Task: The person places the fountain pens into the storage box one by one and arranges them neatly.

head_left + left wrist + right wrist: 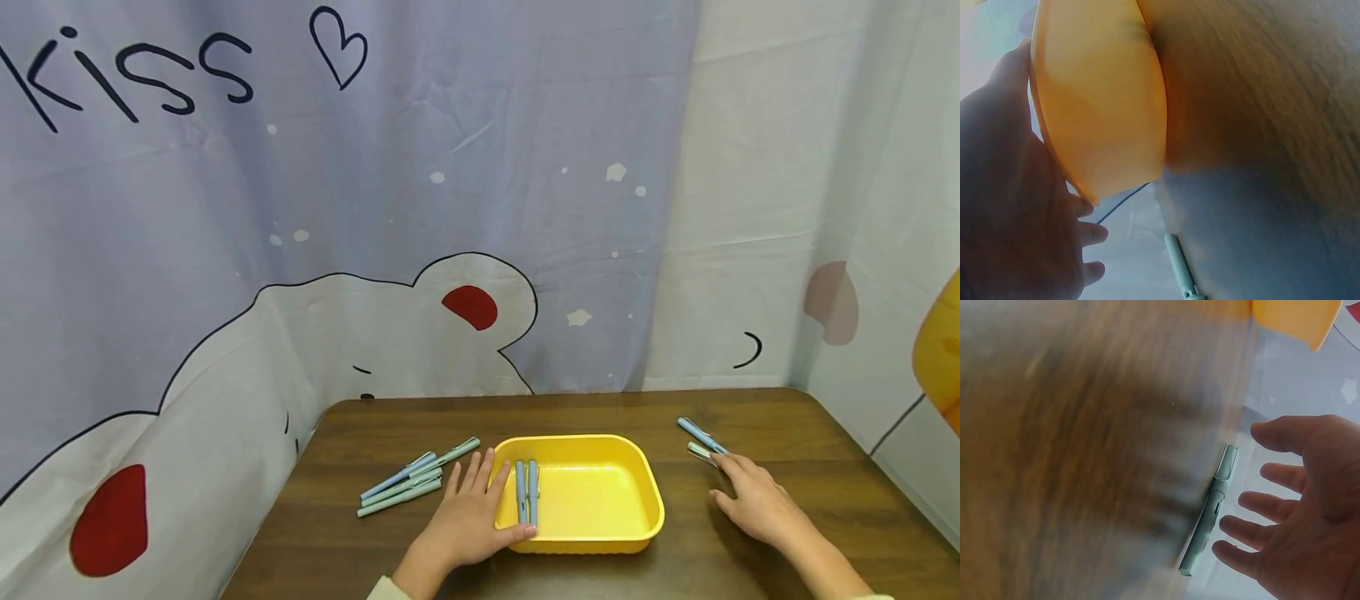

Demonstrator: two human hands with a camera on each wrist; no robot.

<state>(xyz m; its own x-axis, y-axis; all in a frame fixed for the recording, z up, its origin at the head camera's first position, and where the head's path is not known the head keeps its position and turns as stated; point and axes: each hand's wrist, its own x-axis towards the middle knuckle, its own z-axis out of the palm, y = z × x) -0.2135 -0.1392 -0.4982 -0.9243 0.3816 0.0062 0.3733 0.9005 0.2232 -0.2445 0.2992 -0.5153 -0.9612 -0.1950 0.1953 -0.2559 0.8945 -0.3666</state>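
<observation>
A slim green pen [1209, 512] lies flat on the table to the right of the tray, its long axis slanting so that the clip end points away from me and to the left, the other end toward my right hand [759, 498]. That hand is spread wide with nothing in its grasp, fingertips just above or at the pen; I cannot tell whether they touch. Just beyond lies a blue pen [697, 432] on a similar slant. The green pen looks smooth and matte, a straight tube with a long, flat clip; the table [675, 571] is dark brown with streaky wood grain. Left of it sits the tray [592, 500], yellow, glossy, plastic-looking and rounded at the corners. Two blue pens [521, 492] lie inside along its left wall, side by side, pointing away from me. My left hand [468, 521] is also wide, fingers fanned along the tray's left side, thumb across the near corner of the rim. Left of that hand, a loose pile of green and blue pens [397, 498] slants away to the right. Behind everything hangs a lilac and white curtain [480, 208] lettered "kiss". The head view hides part of the green pen behind my fingers; the right wrist view shows its whole length, with a small dark slot in the barrel. The left wrist view alone shows the tray's outer wall closely.
</observation>
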